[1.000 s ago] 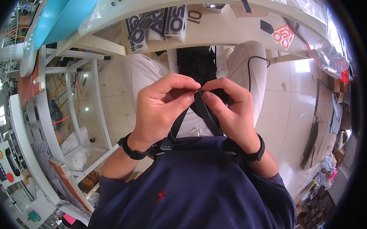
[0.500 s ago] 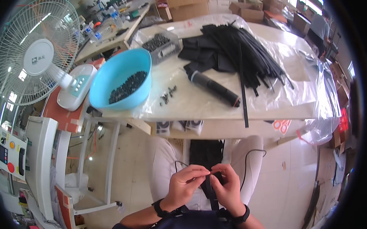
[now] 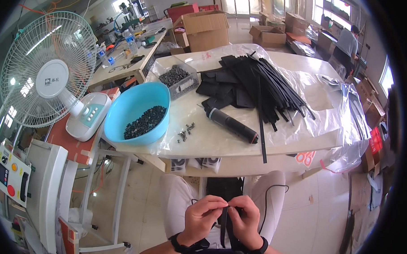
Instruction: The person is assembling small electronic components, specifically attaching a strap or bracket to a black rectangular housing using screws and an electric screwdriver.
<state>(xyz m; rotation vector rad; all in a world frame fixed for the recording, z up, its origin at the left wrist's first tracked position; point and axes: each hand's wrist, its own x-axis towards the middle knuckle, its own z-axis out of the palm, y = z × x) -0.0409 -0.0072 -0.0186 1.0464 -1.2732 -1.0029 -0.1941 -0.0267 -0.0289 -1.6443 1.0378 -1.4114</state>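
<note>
Over my lap, my left hand (image 3: 200, 220) and my right hand (image 3: 245, 218) meet at the fingertips, both closed in a pinch. A narrow black strip (image 3: 223, 229) hangs down between them, its upper end at my right thumb and fingers. What lies between my left fingertips is too small to make out. Black flat pieces (image 3: 224, 187) lie between my knees, beyond my hands. On the table, a black cylindrical power screwdriver (image 3: 232, 125) lies near a pile of long black strips (image 3: 274, 88) and a few loose small dark fasteners (image 3: 185, 132).
A light blue basin (image 3: 111, 116) and a clear box (image 3: 184, 80) hold small dark parts at the table's left. A white fan (image 3: 51, 78) stands further left. Plastic sheeting (image 3: 322, 127) covers the table's right side. Orange-handled scissors (image 3: 305, 158) lie below the front edge.
The view has tilted up, so the table and the basin sit lower in the picture. My hands remain together at the strip, with little change in their pinch.
</note>
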